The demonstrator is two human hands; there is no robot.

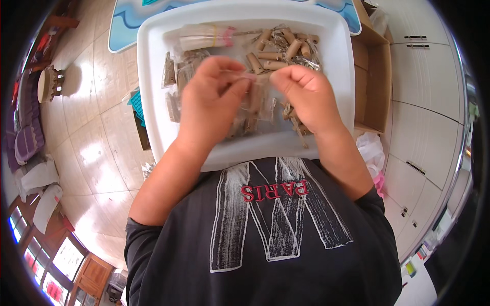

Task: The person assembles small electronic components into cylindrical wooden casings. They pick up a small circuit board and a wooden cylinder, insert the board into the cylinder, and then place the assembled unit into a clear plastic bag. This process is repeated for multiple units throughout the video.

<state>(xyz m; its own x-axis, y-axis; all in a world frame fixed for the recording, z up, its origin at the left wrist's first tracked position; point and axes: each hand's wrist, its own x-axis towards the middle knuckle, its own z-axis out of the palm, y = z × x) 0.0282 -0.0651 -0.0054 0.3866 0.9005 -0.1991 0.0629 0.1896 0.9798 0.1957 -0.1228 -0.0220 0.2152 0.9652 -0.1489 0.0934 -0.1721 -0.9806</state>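
My left hand (212,99) and my right hand (311,94) are raised over a white plastic tray (145,61). Fingers on both sides pinch the top edge of a small clear plastic bag (259,97), which hangs between them with a brown tube-like piece inside. Motion blurs the fingertips and the bag slightly. Beyond my right hand lies a pile of brown cylinders (293,49), some with plastic around them. Left of my left hand are several filled clear bags (170,69). A bundle of flat clear bags (204,38) with pink ends rests at the tray's far left.
Thin brown stick-like pieces (297,125) lie in the tray under my right wrist. A patterned blue table (125,23) extends behind the tray. At the right stand an open cardboard box (375,81) and white cabinets (426,76). A round stool (49,85) stands on the tiled floor at left.
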